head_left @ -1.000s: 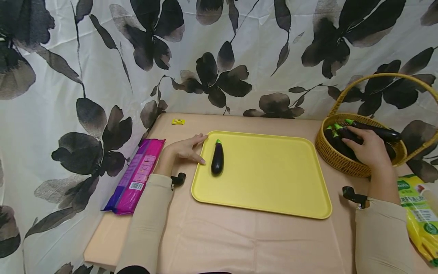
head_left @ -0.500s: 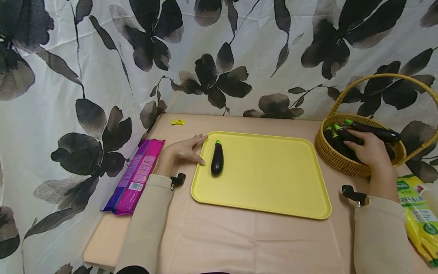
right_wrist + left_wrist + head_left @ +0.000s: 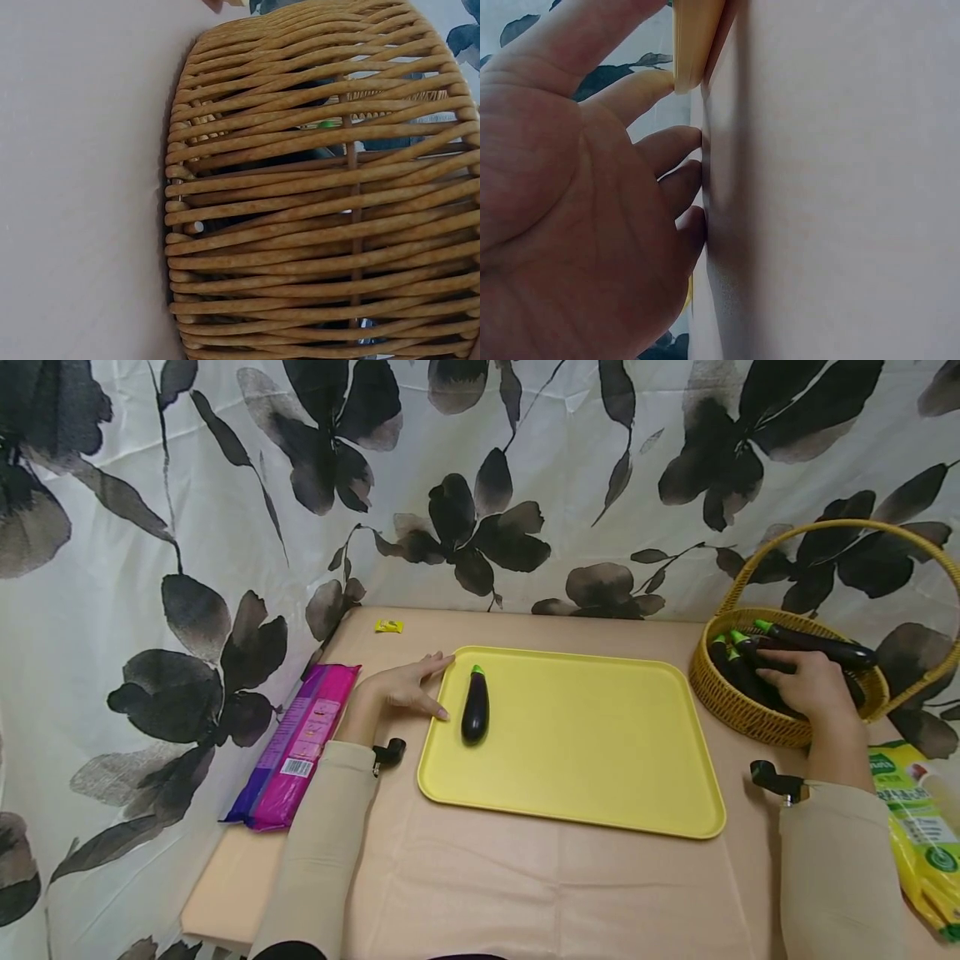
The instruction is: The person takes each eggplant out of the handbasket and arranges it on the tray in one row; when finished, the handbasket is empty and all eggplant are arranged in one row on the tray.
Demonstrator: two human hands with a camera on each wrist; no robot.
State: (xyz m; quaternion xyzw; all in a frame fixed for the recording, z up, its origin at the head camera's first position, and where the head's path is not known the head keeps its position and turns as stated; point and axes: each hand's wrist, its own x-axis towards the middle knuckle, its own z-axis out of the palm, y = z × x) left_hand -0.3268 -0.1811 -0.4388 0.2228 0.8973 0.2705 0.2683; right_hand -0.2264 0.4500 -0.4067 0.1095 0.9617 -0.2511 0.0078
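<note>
My left hand (image 3: 408,687) touches the left edge of a yellow tray (image 3: 585,743), its thumb on the rim and index finger near the far corner. The left wrist view shows the lower fingertips against the tabletop beside the tray edge (image 3: 694,52). A dark eggplant (image 3: 476,706) with a green cap lies upright on the tray's left part. At the right, my right hand (image 3: 813,685) reaches into a wicker basket (image 3: 738,714), thumb and fingers around an eggplant (image 3: 750,651) among several others. Only the basket's woven side (image 3: 322,195) shows in the right wrist view; the right hand's grip is hidden there.
A pink and purple packet (image 3: 303,752) lies left of my left forearm. Behind the tray's left corner sits a small yellow wrapped piece (image 3: 388,627). A green and yellow packet (image 3: 922,835) is by my right forearm. The basket's tall handle (image 3: 840,522) arches over it.
My right hand stays in the basket, its index finger now further over the eggplant. The left hand, tray and eggplant on it have not visibly moved.
</note>
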